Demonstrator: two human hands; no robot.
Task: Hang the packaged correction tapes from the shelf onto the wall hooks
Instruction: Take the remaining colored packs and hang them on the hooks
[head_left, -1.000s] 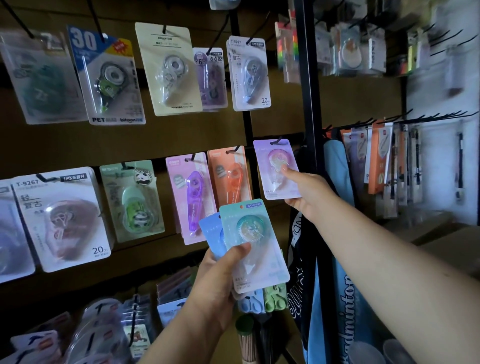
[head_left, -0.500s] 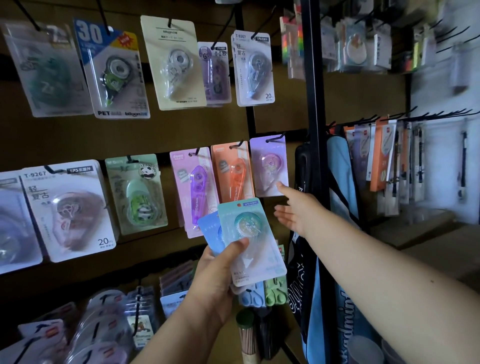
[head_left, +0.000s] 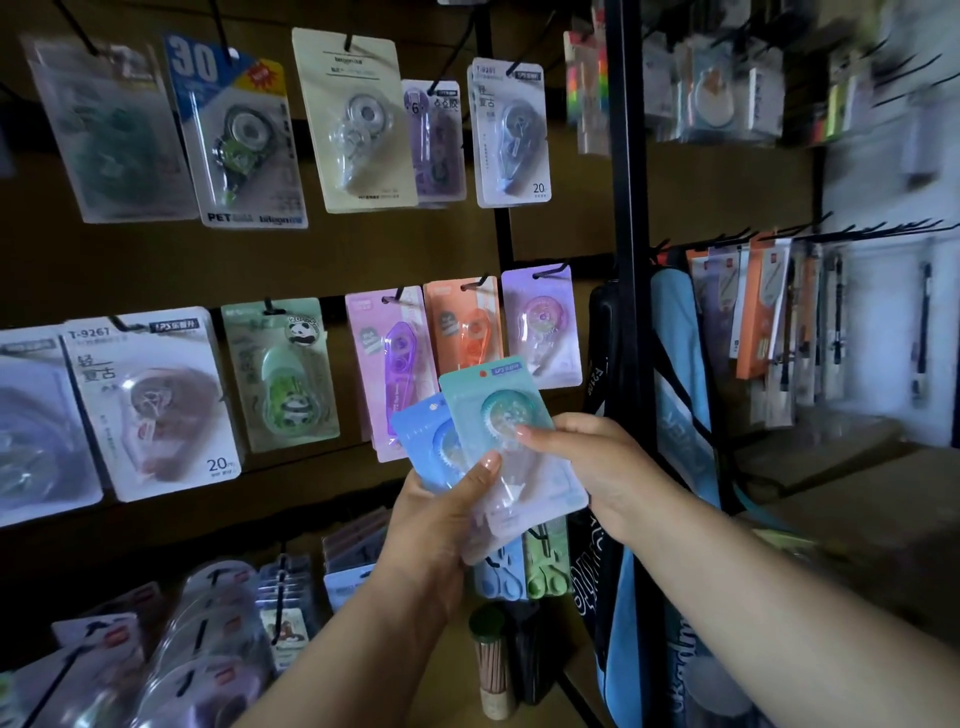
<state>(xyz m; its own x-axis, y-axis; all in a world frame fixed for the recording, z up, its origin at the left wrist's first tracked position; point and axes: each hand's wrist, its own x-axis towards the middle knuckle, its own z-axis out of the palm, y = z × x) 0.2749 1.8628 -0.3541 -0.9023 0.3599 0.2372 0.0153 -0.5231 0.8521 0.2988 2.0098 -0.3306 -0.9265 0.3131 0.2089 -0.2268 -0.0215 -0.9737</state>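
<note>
My left hand (head_left: 441, 525) grips a small fan of packaged correction tapes, thumb pressed on the front. The teal pack (head_left: 498, 421) lies on top, and a blue pack (head_left: 423, 441) peeks out behind it on the left. My right hand (head_left: 592, 462) pinches the teal pack's right side, thumb on its round tape wheel. Just above, a purple pack (head_left: 543, 325) hangs on a black wall hook (head_left: 550, 270) beside an orange pack (head_left: 462, 327) and a violet pack (head_left: 389, 358).
Rows of carded correction tapes fill the brown wall, such as a panda pack (head_left: 283, 374) and a large T-9267 pack (head_left: 150, 400). A black upright post (head_left: 626, 208) stands right of the hooks, with a blue bag (head_left: 675, 415) and hanging pens (head_left: 769, 312) beyond. More packs lie on the lower shelf (head_left: 208, 649).
My right hand let go of the hanging purple pack, drew back down, and now pinches the teal pack held in my left hand.
</note>
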